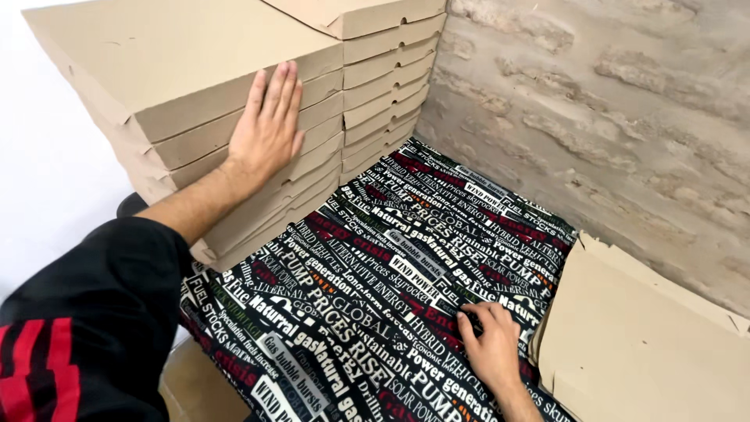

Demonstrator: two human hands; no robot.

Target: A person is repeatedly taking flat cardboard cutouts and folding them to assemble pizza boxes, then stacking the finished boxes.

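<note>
A print-covered worktop (375, 297) beside a rough wall (609, 117) bears two stacks of cardboard boxes. Left hand (266, 129) presses the near stack (180, 101), fingers together; right hand (492, 348) rests curled beside one flat cardboard sheet (641, 344).

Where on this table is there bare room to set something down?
The middle of the printed cloth is free, between the stacked folded boxes, the stone wall and the flat cardboard. Crowded: the left and back edges, where the left hand presses the stack; the right hand rests near the flat cardboard.

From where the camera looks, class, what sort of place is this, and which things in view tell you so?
Probably a packing corner of a food shop or small workshop. Tall stacks of folded cardboard boxes stand under the left hand, flat unfolded cardboard lies beside the right hand, and the wall is rough plaster.
</note>
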